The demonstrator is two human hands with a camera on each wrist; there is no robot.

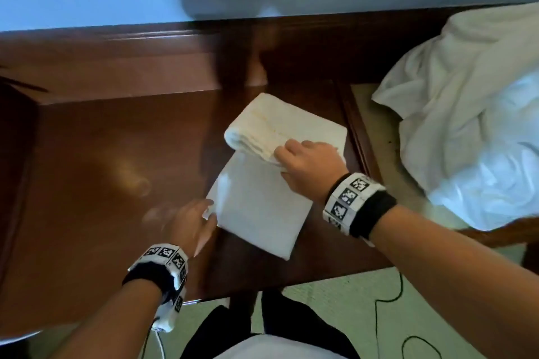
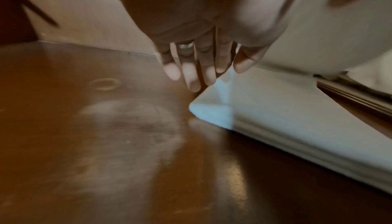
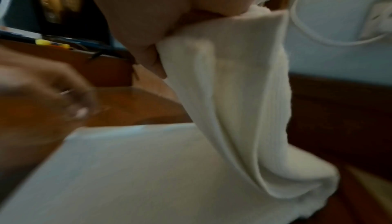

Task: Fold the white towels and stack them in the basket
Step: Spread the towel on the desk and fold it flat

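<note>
Pinching the doubled end of the white towel (image 1: pixel 274 137), the right hand (image 1: pixel 309 166) held it raised near the counter (image 1: pixel 116 154) right edge; the left hand (image 1: pixel 192 221), fingers straight, touched the flat half's corner. A loose pinch might spill the layers. No basket showed.

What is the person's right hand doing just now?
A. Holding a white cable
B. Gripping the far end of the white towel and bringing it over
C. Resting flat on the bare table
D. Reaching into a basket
B: the right hand grips the lifted end of the white towel, doubled over the flat part on the wooden table.
</note>
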